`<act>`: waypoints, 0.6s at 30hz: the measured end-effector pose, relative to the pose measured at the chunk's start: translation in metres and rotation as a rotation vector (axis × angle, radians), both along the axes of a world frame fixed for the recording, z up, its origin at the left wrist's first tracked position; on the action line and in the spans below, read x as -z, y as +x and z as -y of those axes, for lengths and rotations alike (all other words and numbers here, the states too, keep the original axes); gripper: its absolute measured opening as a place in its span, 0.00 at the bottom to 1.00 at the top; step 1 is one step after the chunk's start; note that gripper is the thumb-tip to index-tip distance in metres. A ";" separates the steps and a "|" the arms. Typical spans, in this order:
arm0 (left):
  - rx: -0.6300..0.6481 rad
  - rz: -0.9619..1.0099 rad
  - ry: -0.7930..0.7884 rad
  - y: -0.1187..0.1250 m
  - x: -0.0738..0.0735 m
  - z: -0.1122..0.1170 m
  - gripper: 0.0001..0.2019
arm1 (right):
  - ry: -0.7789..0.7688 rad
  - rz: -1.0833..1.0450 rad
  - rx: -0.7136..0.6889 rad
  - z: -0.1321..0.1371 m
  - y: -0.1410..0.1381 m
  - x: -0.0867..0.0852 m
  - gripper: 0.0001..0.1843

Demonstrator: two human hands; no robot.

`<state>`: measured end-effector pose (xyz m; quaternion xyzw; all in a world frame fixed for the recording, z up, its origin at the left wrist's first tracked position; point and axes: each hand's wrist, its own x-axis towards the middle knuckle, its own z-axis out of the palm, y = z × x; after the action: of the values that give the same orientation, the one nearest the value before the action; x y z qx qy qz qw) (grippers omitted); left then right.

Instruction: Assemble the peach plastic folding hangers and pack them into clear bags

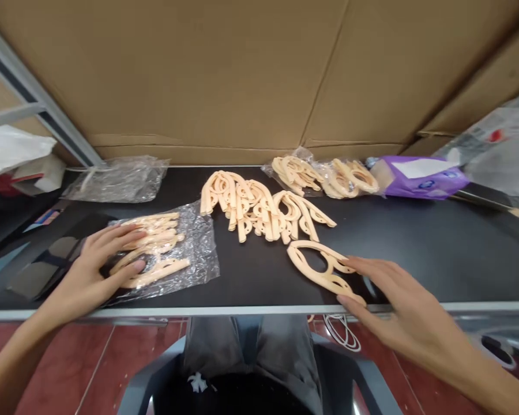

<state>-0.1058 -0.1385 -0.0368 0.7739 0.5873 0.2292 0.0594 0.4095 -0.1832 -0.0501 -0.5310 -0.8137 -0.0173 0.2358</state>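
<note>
My right hand [398, 305] grips a beige folding clothes hanger [305, 262] by its right end, between thumb and fingers, near the table's front edge. The hanger is folded, its two arms side by side. At the left, my left hand [99, 265] lies with fingers spread on a clear plastic bag [203, 248] that has several beige folded hangers [160, 236] in or on it; I cannot tell exactly how they sit in the film. Between the hands, farther back, several more folded hangers [259, 207] lie overlapped in a pile.
Bagged hangers [296, 173] and a purple tissue pack [424, 176] stand along the cardboard wall [225, 75]. A crumpled clear bag [121, 178] lies at the back left. Beside my left hand is a dark flat object [52, 262]. The black table [251, 282] has a metal front edge.
</note>
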 end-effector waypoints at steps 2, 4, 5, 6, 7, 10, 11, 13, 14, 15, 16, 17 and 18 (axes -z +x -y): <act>-0.018 0.058 -0.018 0.004 -0.003 0.003 0.26 | 0.039 -0.002 -0.016 0.003 0.001 -0.003 0.22; -0.029 0.108 -0.019 0.005 -0.004 0.005 0.26 | 0.071 -0.016 -0.024 0.006 -0.004 -0.012 0.23; -0.028 0.128 -0.018 0.006 -0.005 0.006 0.25 | 0.079 -0.022 -0.035 0.008 -0.009 -0.019 0.23; -0.023 0.146 -0.020 0.005 -0.004 0.006 0.25 | 0.084 -0.030 -0.054 0.008 -0.016 -0.026 0.23; -0.018 0.162 -0.023 0.005 -0.004 0.007 0.25 | 0.089 -0.038 -0.087 0.008 -0.025 -0.034 0.22; 0.002 0.187 -0.029 0.003 -0.003 0.007 0.25 | 0.096 -0.084 -0.216 -0.004 -0.060 -0.050 0.21; 0.008 0.188 -0.026 0.003 -0.003 0.007 0.24 | 0.096 -0.110 -0.262 -0.011 -0.074 -0.053 0.21; 0.023 0.184 -0.019 0.001 -0.003 0.007 0.24 | 0.067 -0.153 -0.350 -0.031 -0.102 -0.056 0.24; 0.030 0.183 -0.016 0.001 -0.003 0.006 0.24 | 0.044 -0.172 -0.388 -0.041 -0.115 -0.056 0.25; 0.033 0.182 -0.015 0.000 -0.002 0.006 0.23 | -0.012 -0.180 -0.427 -0.052 -0.127 -0.056 0.25; 0.034 0.181 -0.017 -0.001 -0.002 0.005 0.23 | -0.085 -0.186 -0.453 -0.061 -0.139 -0.057 0.25; 0.033 0.181 -0.020 -0.001 -0.001 0.005 0.22 | -0.171 -0.184 -0.477 -0.069 -0.149 -0.057 0.25; 0.031 0.183 -0.023 -0.002 -0.001 0.005 0.22 | -0.258 -0.182 -0.502 -0.076 -0.159 -0.057 0.25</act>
<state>-0.1080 -0.1432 -0.0357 0.7582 0.5698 0.2912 0.1251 0.2508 -0.1073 0.0073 -0.3379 -0.8907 0.1926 0.2353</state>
